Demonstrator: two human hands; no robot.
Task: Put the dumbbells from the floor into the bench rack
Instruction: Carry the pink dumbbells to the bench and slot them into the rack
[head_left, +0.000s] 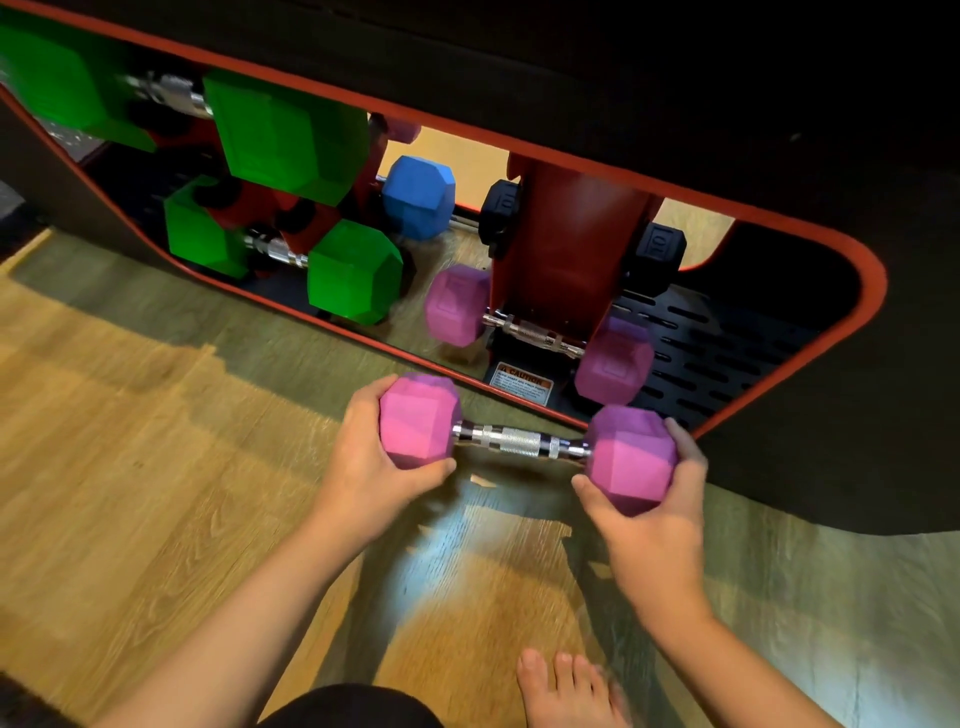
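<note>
A pink dumbbell with hexagonal ends and a chrome handle is held level just above the wood floor, in front of the bench rack opening. My left hand cups its left end and my right hand cups its right end. Inside the rack, a second pink dumbbell rests low against the red centre post. Two green dumbbells sit stacked in the left part of the rack.
A blue dumbbell and a black dumbbell lie behind the red post. The black bench pad with a red-orange rim overhangs the rack. A bare foot stands on the floor near the bottom edge.
</note>
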